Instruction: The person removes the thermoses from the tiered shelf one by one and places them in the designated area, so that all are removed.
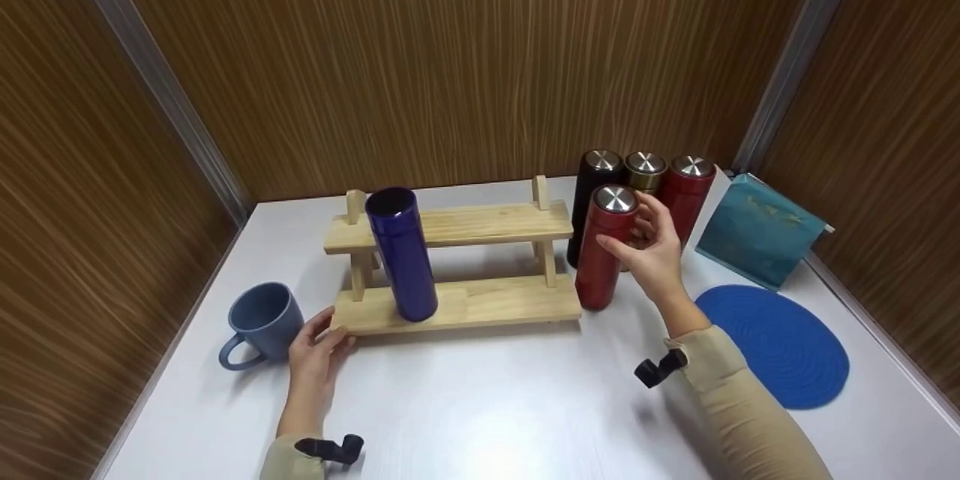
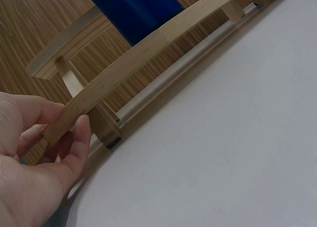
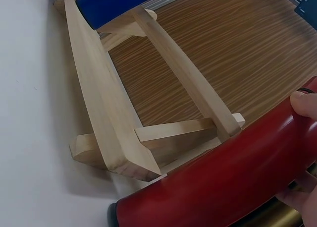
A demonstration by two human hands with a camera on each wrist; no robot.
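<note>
A two-tier wooden rack point(image 1: 465, 304) stands on the white table, with a tall dark blue flask point(image 1: 403, 255) upright on its lower shelf. My left hand point(image 1: 334, 330) pinches the left end of that lower board; the left wrist view shows thumb and fingers point(image 2: 81, 138) clamped on the board's end point(image 2: 148, 53), below the blue flask point(image 2: 133, 9). My right hand point(image 1: 634, 236) grips a red flask point(image 1: 600, 262) near its steel cap, just right of the rack. In the right wrist view, fingers point(image 3: 304, 102) wrap the red flask point(image 3: 223, 182) beside the rack point(image 3: 99, 98).
A blue mug point(image 1: 262, 319) sits left of my left hand. Behind the red flask stand a black flask point(image 1: 589, 195), a gold one point(image 1: 645, 169) and another red one point(image 1: 690, 195). A teal pouch point(image 1: 757, 240) and a round blue mat point(image 1: 780, 345) lie at the right. Wood-patterned walls enclose the table.
</note>
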